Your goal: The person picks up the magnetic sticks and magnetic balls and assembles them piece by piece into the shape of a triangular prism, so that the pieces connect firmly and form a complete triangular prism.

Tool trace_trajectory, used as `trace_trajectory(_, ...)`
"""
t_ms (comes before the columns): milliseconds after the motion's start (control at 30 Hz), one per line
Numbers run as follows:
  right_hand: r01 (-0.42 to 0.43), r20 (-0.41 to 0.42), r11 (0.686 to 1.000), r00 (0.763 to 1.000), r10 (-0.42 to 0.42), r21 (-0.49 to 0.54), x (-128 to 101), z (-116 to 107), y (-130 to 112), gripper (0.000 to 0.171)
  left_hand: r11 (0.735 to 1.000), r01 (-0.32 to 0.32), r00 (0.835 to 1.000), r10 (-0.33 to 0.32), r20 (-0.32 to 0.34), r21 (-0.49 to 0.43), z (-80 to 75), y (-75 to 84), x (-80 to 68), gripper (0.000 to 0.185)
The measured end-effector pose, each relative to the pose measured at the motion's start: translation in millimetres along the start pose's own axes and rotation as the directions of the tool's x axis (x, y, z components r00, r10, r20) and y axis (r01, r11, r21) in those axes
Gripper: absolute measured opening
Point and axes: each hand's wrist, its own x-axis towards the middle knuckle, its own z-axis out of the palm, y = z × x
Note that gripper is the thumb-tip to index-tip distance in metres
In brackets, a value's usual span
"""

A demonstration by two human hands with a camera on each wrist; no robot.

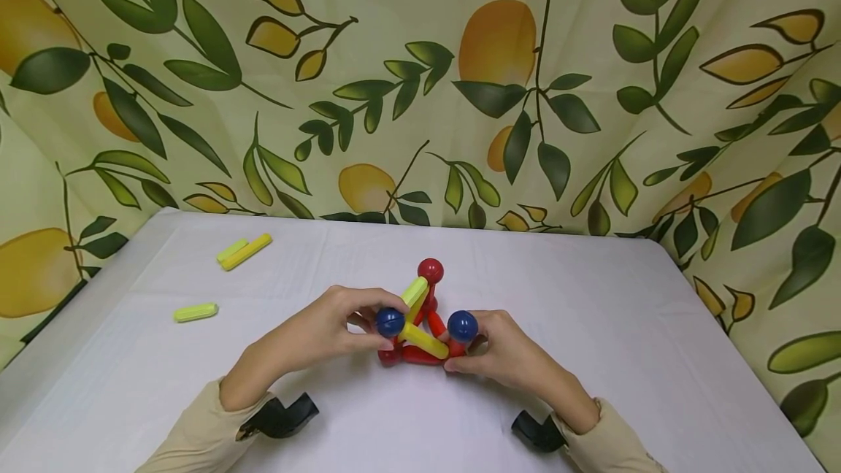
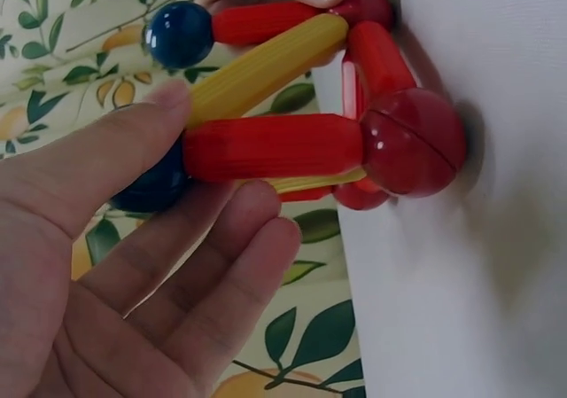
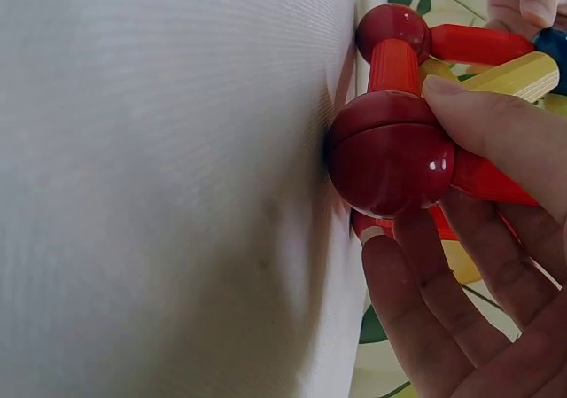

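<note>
While gripped: rod-ball frame (image 1: 423, 327), both hands (image 1: 315, 334)

White table (image 1: 591, 298) with rod-and-ball structure (image 1: 423, 331), loose sticks (image 1: 244, 251)

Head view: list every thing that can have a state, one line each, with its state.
Rod-and-ball structure: assembled, standing on the table, held from both sides.
Left hand: pinching the left blue ball.
Right hand: gripping the structure beside the right blue ball.
Top red ball: joined at the peak, untouched.
Yellow rod pair: loose, lying side by side.
Single yellow-green rod: loose, lying flat.
</note>
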Motion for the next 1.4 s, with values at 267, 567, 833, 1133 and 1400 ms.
trace_trajectory(267,-0.017,0.006,1.0,1.0,0.017,0.017,0,0,1,0.026,0.995,0.03,0.999,-0.026,-0.045,0.099,-13.4,0.1,-7.5,0.051)
trace_trajectory(567,-0.006,0.001,1.0,1.0,0.006,0.023,2,2,3,0.025,0.973,0.089,0.992,-0.066,-0.111,0.213,-28.1,-7.3,-19.6,0.042)
trace_trajectory(833,-0.011,0.004,0.999,1.0,0.01,0.037,2,2,3,0.024,0.95,0.158,0.973,-0.104,-0.206,0.268,-38.4,-26.4,-43.6,0.036)
trace_trajectory(1133,-0.02,0.004,0.999,1.0,0.02,0.043,2,2,3,0.024,0.926,0.168,0.957,-0.071,-0.281,0.339,-53.9,-41.3,-68.4,0.032)
trace_trajectory(1400,-0.012,0.006,0.999,1.0,0.011,0.044,2,2,3,0.022,0.891,0.248,0.955,-0.16,-0.249,0.381,-73.4,-52.0,-88.9,0.036)
